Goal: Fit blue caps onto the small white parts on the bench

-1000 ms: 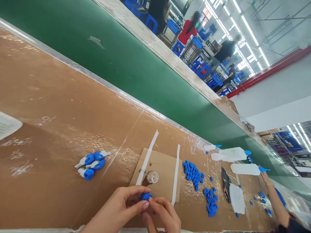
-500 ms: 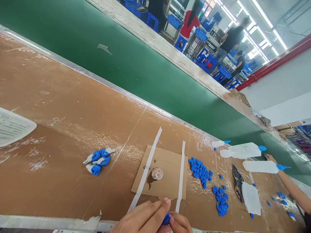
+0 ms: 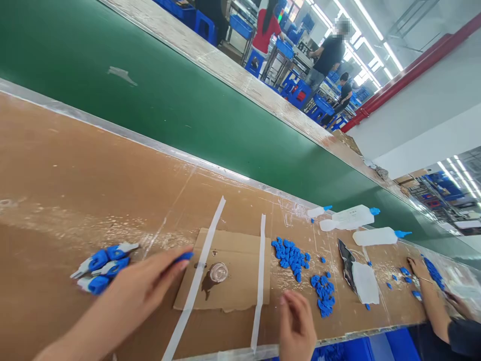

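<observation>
L hand (image 3: 143, 281) has a small blue plastic cap (image 3: 184, 256) in a narrow fingertip pinch, just left of the cardboard sheet (image 3: 240, 286). Cap looks light, stiff, prob. a bit slick; best held by the rim. R hand (image 3: 296, 326) open, empty, near the table (image 3: 56, 165) edge. Blue cap piles (image 3: 289, 258) sit to its upper right; green conveyor belt (image 3: 124, 125) beyond, co-worker (image 3: 326, 57) far upper right.

Left hand (image 3: 145, 283) extended, pinching; right hand (image 3: 296, 326) loosely curled, empty.
</observation>
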Action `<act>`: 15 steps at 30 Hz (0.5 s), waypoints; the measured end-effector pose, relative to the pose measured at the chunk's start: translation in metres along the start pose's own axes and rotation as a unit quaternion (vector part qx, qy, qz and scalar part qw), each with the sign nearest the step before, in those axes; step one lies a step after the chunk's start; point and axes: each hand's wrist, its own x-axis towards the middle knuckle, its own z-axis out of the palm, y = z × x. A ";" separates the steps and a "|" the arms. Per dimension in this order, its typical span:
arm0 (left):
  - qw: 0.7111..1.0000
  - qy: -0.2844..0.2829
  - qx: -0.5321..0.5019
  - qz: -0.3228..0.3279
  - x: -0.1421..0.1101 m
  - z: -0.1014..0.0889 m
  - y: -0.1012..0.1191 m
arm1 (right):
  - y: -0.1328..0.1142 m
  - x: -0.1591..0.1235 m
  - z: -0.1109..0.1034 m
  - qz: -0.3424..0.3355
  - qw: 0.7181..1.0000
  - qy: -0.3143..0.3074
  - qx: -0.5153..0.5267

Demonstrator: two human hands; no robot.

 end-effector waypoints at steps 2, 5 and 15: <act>0.999 -0.030 0.039 -0.009 0.014 0.002 -0.025 | 0.030 0.019 -0.018 0.069 0.996 0.016 -0.055; 0.996 -0.057 0.070 -0.010 0.031 0.009 -0.051 | 0.058 0.043 -0.030 0.096 0.993 -0.024 -0.071; 0.993 0.029 0.110 -0.042 -0.014 -0.032 -0.055 | 0.071 0.048 -0.033 0.178 0.978 -0.083 -0.076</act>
